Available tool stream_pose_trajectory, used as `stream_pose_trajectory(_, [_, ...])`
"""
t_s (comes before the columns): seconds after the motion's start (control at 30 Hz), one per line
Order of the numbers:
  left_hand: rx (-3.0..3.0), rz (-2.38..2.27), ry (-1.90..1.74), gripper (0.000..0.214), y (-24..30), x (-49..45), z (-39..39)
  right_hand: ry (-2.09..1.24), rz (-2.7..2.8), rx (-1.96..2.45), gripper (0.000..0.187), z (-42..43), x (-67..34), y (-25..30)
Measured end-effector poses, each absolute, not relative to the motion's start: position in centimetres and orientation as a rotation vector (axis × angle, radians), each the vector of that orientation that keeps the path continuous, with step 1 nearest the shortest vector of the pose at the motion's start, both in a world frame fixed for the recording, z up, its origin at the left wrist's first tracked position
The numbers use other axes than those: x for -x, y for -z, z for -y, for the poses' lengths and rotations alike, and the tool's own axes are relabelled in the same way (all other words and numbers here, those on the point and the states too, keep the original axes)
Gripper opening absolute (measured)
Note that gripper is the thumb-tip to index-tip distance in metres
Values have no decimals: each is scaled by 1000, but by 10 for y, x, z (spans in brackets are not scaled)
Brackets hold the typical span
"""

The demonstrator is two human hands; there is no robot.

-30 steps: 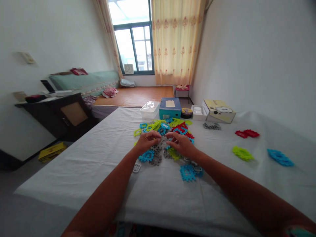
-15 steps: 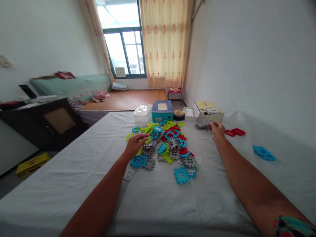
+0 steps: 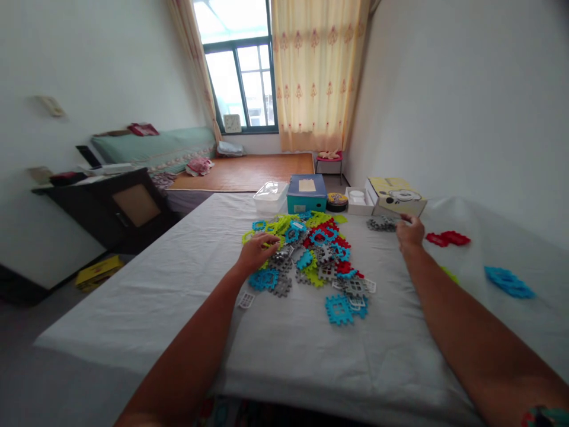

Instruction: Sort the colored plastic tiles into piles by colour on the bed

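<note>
A person's left hand (image 3: 259, 250), fingers loosely curled, is over the left side of a mixed pile of toothed plastic pieces (image 3: 304, 259) on a white-covered table (image 3: 169, 284); from here I cannot tell whether it pinches anything. Farther right, a small grey group (image 3: 380, 224) lies at the fingertips of the right hand (image 3: 409, 230), its grip likewise unclear. Red pieces (image 3: 457, 238), then blue ones (image 3: 509, 281), lie beyond.

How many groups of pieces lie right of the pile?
4: gray group by the right hand, red group rightward, green group partly behind the forearm, blue group farthest right. Others may be hidden.
</note>
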State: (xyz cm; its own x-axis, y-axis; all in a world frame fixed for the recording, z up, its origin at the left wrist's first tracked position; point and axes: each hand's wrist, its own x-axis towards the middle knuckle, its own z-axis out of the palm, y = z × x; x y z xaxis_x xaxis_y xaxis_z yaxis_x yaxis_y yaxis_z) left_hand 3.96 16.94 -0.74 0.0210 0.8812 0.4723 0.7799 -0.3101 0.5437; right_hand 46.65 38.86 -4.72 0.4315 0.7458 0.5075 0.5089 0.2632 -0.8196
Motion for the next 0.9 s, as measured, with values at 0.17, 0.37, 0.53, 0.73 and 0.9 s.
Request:
stream_pose_trajectory(0.17, [-2430,-1879,-793,32,13,-40,-167,-133,1387,1391,38,-374,-438,34])
stream_pose_trajectory(0.37, [-2553,-2036,-703,24,7,-44,-162,-63,1653,1204,35,-345,-404,17])
stream_pose_trajectory(0.53, [-2468,-2220,-884,21,-1,-44,-160,-174,1750,1056,31,-314,-375,2])
stream_pose_trajectory(0.73, [-2243,-1886,-1326,27,-6,-51,-162,-483,2013,864,27,-258,-330,-17])
stream_pose_trajectory(0.9, [-2210,-1577,-1403,26,-7,-74,-160,-726,2188,692,44,-215,-295,-21])
